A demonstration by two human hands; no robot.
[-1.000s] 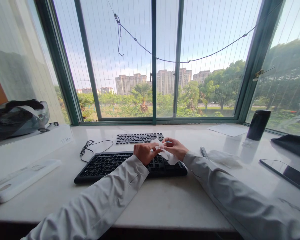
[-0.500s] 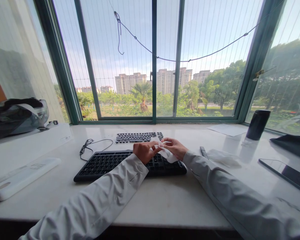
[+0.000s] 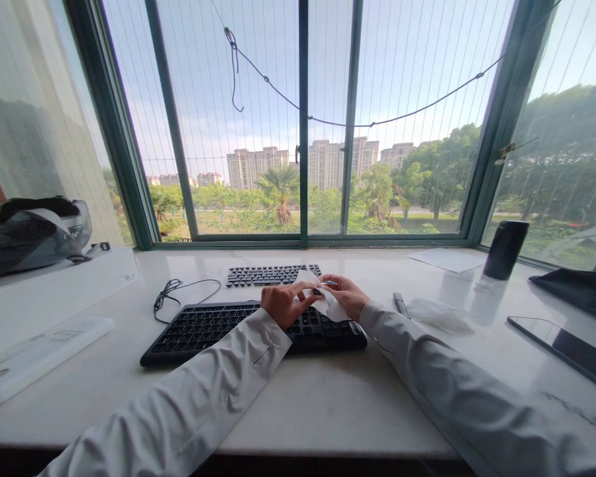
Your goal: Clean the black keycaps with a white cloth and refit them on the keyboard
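A white tissue (image 3: 334, 310) is spread between my two hands above the right part of a black keyboard (image 3: 198, 328). My left hand (image 3: 281, 305) pinches a small black keycap (image 3: 317, 291) between thumb and forefinger, at the tissue's edge. My right hand (image 3: 348, 295) has its fingers closed on the tissue, right by the keycap. The keyboard lies slightly turned on the table, its frame showing open key sockets. Behind it, loose black keycaps (image 3: 263, 275) lie in rows. My hands hide part of the keyboard and the right end of those rows.
A coiled cable (image 3: 166, 295) lies behind the keyboard's left end. To the right are a dark slim tool (image 3: 400, 305), a crumpled clear bag (image 3: 440, 317), a phone-like tablet (image 3: 566, 351), a black cylinder (image 3: 506, 250) and paper (image 3: 447, 260). A white case (image 3: 44, 358) lies left.
The black keycap now shows between my fingertips, where the tissue covered it before. My hands stay over the same spot. The whole view has shifted slightly.
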